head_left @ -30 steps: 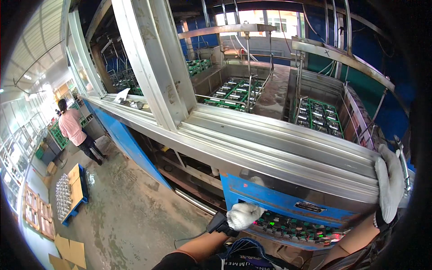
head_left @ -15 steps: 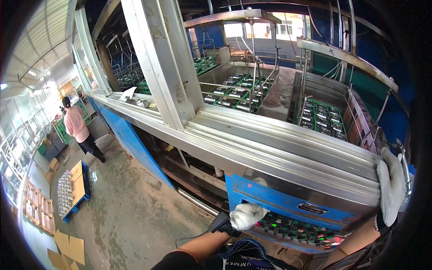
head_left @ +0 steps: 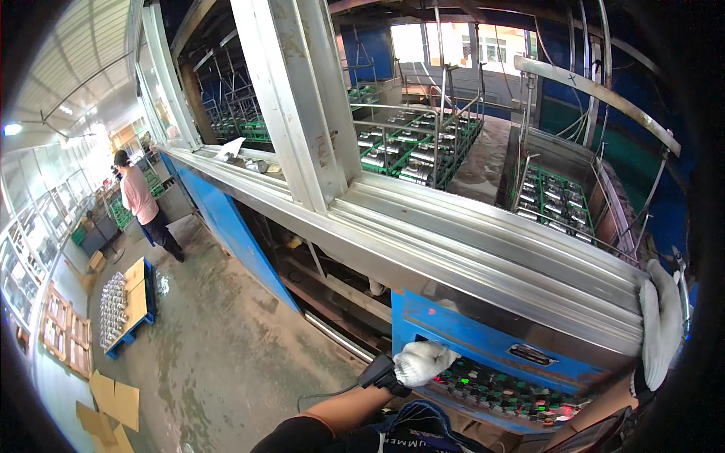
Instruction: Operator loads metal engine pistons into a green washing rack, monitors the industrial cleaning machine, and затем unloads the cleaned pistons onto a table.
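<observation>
My left hand point(head_left: 424, 363), in a white knit glove, rests at the upper left of a control panel point(head_left: 513, 392) crowded with dark buttons and small red and green lights. Its fingers are curled, and what lies under the fingertips is hidden. A black device point(head_left: 384, 374) with a cable is strapped to that wrist. My right hand point(head_left: 660, 321), gloved in white too, lies open with straight fingers along the end of the metal ledge point(head_left: 491, 238). Beyond the ledge, a green-framed basket point(head_left: 419, 147) of shiny metal cylinders hangs from rods; another basket point(head_left: 555, 200) sits in the right tank.
A metal post point(head_left: 306, 106) rises from the ledge. On the left, a person in a pink top point(head_left: 136, 192) stands on the wet floor point(head_left: 219, 340). Nearer are a blue pallet point(head_left: 147, 311) with metal parts, a wooden pallet point(head_left: 66, 328) and flattened cardboard point(head_left: 113, 400).
The middle basket has risen, and its overhead beam has moved up mostly out of view. My view has shifted slightly. Both hands keep their places on the panel and ledge.
</observation>
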The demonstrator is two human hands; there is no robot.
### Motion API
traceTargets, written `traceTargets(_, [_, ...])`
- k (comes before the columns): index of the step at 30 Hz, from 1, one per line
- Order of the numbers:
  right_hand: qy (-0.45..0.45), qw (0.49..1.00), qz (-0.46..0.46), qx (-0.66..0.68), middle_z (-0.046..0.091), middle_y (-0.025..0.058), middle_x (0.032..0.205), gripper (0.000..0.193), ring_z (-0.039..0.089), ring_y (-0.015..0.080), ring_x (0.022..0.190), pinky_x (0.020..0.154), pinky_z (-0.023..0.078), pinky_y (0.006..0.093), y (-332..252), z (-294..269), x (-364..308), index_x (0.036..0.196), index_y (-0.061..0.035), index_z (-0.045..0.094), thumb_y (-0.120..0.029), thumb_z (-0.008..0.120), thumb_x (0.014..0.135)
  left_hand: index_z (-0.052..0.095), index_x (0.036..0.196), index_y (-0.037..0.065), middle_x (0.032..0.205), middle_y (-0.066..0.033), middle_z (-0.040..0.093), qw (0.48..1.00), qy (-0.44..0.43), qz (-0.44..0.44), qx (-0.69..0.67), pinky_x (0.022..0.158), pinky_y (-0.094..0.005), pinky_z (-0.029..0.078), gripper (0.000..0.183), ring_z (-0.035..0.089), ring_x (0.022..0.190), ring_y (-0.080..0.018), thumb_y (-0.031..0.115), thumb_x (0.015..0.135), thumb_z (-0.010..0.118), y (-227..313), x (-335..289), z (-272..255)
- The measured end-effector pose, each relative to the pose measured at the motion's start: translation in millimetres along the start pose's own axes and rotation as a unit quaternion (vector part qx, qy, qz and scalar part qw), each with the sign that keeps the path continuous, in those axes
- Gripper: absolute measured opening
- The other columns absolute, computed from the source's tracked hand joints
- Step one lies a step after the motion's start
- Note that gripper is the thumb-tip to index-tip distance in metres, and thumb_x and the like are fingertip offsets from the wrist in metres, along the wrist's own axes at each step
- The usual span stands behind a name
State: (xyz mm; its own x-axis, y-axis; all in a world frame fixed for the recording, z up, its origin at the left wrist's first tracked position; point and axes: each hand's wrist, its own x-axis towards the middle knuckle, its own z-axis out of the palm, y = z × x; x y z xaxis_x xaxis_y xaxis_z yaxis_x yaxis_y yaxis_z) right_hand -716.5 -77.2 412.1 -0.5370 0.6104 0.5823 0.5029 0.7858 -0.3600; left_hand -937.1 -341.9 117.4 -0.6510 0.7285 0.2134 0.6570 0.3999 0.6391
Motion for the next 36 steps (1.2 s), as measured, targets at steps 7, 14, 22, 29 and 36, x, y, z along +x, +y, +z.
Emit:
traceTargets(7, [0.013, 1.000, -0.001, 0.019, 0.062, 0.0196, 0.131, 0.041, 0.056, 0.0285, 0.124, 0.110, 0.037, 0.0350, -3, 4, 0, 0.130, 0.0030, 0.060, -0.023, 0.058, 0.099, 0.073, 0.082, 0.004, 0.079, -0.0131, 0.071, 0.969, 0.064, -0.019, -0.240, 0.070, -0.0293, 0.055, 0.021, 0.072, 0.079, -0.0187, 0.022, 0.093, 0.068, 12, -3, -7])
traceTargets(14, [0.016, 0.999, -0.018, 0.043, 0.061, 0.0201, 0.132, 0.040, 0.055, 0.0285, 0.125, 0.110, 0.037, 0.0357, 14, 9, 3, 0.130, 0.0057, 0.059, -0.020, 0.056, 0.099, 0.071, 0.079, 0.005, 0.077, -0.0152, 0.070, 0.983, 0.059, 0.082, 0.154, 0.069, -0.0318, 0.056, 0.026, 0.072, 0.078, -0.0234, 0.026, 0.093, 0.068, 17, 1, -18])
traceTargets(22, [0.045, 0.996, -0.039, 0.069, 0.058, 0.0212, 0.134, 0.042, 0.053, 0.0294, 0.126, 0.111, 0.037, 0.0373, 27, 19, 7, 0.134, 0.0069, 0.056, -0.015, 0.056, 0.097, 0.071, 0.086, 0.005, 0.076, -0.0130, 0.069, 0.890, 0.082, 0.045, -0.447, 0.070, -0.0314, 0.055, 0.027, 0.071, 0.076, -0.0226, 0.029, 0.095, 0.064, -10, -1, 15])
traceTargets(29, [0.017, 0.998, -0.025, 0.056, 0.057, 0.0212, 0.135, 0.042, 0.051, 0.0296, 0.128, 0.112, 0.035, 0.0379, 38, 13, 9, 0.132, 0.0068, 0.057, -0.015, 0.057, 0.096, 0.067, 0.097, -0.002, 0.094, -0.0101, 0.071, 0.991, -0.112, -0.053, -0.057, 0.071, -0.0254, 0.052, 0.022, 0.069, 0.091, -0.0148, 0.013, 0.100, 0.052, 29, 7, -33])
traceTargets(36, [-0.051, 0.998, 0.006, 0.047, 0.056, 0.0207, 0.133, 0.042, 0.051, 0.0298, 0.127, 0.112, 0.034, 0.0367, 35, 9, 13, 0.133, 0.0071, 0.053, -0.017, 0.055, 0.099, 0.064, 0.080, 0.001, 0.083, -0.0170, 0.066, 0.963, -0.050, 0.029, -0.263, 0.069, -0.0328, 0.050, 0.029, 0.066, 0.079, -0.0275, 0.018, 0.099, 0.051, -69, 4, 67])
